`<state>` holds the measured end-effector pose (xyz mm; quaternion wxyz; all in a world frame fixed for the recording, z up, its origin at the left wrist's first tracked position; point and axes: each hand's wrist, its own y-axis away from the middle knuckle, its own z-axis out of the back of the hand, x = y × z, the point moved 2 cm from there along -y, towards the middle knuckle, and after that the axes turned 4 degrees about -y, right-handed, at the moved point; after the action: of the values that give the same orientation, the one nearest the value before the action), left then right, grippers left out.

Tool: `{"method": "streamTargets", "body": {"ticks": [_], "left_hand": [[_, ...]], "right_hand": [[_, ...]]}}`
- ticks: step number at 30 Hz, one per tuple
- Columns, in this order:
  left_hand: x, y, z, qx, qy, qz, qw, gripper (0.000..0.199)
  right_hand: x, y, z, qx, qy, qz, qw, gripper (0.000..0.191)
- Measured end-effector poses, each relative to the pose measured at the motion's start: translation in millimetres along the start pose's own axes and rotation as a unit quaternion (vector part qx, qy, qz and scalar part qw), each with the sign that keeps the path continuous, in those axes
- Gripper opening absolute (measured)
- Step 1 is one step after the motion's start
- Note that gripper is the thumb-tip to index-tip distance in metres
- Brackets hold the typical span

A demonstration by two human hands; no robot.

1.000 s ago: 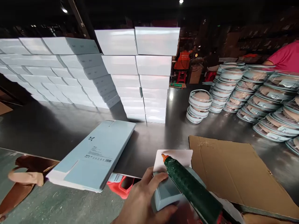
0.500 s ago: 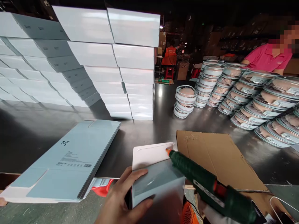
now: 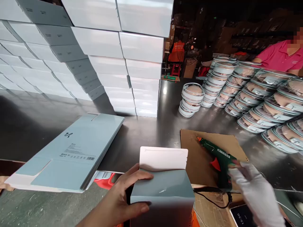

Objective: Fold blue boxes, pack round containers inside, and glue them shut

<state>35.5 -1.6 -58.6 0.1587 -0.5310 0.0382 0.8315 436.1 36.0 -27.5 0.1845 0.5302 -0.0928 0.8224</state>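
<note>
My left hand [image 3: 120,195] is closed on the left side of a light blue-grey box [image 3: 163,183], fingers over the top edge and thumb on the near face. A white flap [image 3: 163,157] stands up at the box's far edge. On a brown cardboard sheet [image 3: 191,160] lies a green hot glue gun [image 3: 216,151] on its side, its orange nozzle pointing away to the left. My right hand [image 3: 255,186], in a white glove, is at the gun's rear end. Its fingers are blurred, and whether they still grip the gun is unclear; the gun's handle shows uncovered.
Flat printed box blanks [image 3: 71,154] lie stacked at left. White boxes [image 3: 142,69] tower behind. Clear round containers [image 3: 270,101] stand in stacks at right. A phone [image 3: 241,216] and black cord [image 3: 213,203] are near my right hand. A person in a pink shirt [image 3: 279,56] is across the table.
The glue gun has gone from the box's flap down onto the cardboard at right. My right hand has moved right with it. The box has turned slightly and its flap stands more squarely.
</note>
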Motion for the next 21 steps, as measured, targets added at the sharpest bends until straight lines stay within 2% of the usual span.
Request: {"method": "streamTargets", "body": {"ticks": [1,2,3,4,5,6,8,10,11,13,15,17,21], "left_hand": [[-0.5,-1.3,-1.7,-0.001,0.008,-0.006,1.0,0.052],[-0.7,-2.5,-4.2,-0.008,0.022,-0.018,1.0,0.048],[-0.4,-3.5,-7.8,-0.017,0.041,-0.027,0.999,0.046],[0.3,-4.2,-12.3,-0.03,0.064,-0.035,0.997,0.043],[1.4,-4.6,-17.5,-0.048,0.096,-0.039,0.993,0.041],[2.7,-4.9,-22.9,-0.073,0.139,-0.04,0.987,0.04],[4.8,-5.8,-32.4,-0.131,0.239,-0.042,0.961,0.039],[4.7,-7.4,-37.2,-0.172,0.303,-0.059,0.935,0.042],[3.5,-8.6,-37.4,-0.173,0.307,-0.073,0.933,0.043],[-0.4,-11.5,-34.7,-0.129,0.267,-0.102,0.95,0.041],[-4.3,-13.9,-29.7,-0.067,0.21,-0.123,0.968,0.029],[-7.5,-15.9,-24.5,-0.03,0.174,-0.134,0.975,0.017],[-11.9,-19.0,-15.7,-0.018,0.161,-0.134,0.978,0.013]], "right_hand": [[5.8,13.8,-14.6,0.067,-0.048,0.055,0.995,0.078],[12.3,28.1,-32.9,0.158,-0.104,0.112,0.976,0.098],[18.4,42.0,-52.7,0.256,-0.143,0.155,0.943,0.109],[23.1,53.9,-71.3,0.333,-0.163,0.183,0.91,0.111],[26.3,62.6,-87.1,0.38,-0.169,0.203,0.887,0.109],[28.3,67.9,-99.1,0.393,-0.167,0.226,0.875,0.103],[29.7,69.5,-111.5,0.36,-0.142,0.292,0.875,0.082],[30.4,64.5,-112.8,0.331,-0.103,0.382,0.857,0.069],[31.0,60.7,-111.2,0.329,-0.08,0.424,0.84,0.066],[33.6,52.9,-106.7,0.339,-0.04,0.484,0.806,0.063],[38.4,47.0,-103.1,0.355,-0.027,0.513,0.781,0.057],[44.1,44.4,-101.7,0.369,-0.028,0.518,0.771,0.044],[50.5,44.7,-99.1,0.377,-0.046,0.5,0.779,0.037]]}}
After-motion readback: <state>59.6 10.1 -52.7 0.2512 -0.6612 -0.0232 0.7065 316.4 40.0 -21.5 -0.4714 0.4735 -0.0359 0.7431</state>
